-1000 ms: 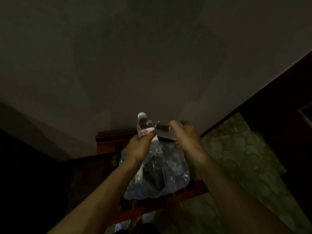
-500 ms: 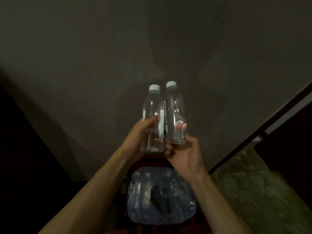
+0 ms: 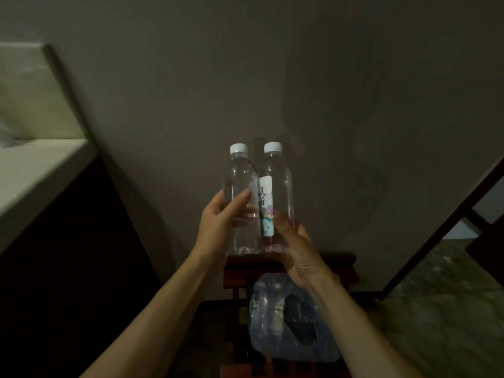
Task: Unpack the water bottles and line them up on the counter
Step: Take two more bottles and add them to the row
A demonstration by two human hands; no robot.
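Two clear water bottles with white caps are held upright side by side in front of the grey wall. My left hand [image 3: 218, 222] grips the left bottle [image 3: 240, 175] around its middle. My right hand [image 3: 297, 249] holds the right bottle [image 3: 278, 181] near its base; this bottle shows a white label with writing. Below them the torn plastic wrap of the bottle pack [image 3: 289, 317] lies on a reddish wooden stool [image 3: 286, 266], with more bottles dimly visible inside.
A pale counter [image 3: 35, 170] with a raised back edge runs along the upper left, above a dark cabinet front. At the right a dark wooden frame [image 3: 447, 230] meets a greenish stone floor [image 3: 441, 309]. The room is dim.
Both hands lifted a bottle each out of the pack and raised them upright together. The view swung left, bringing the counter into sight.
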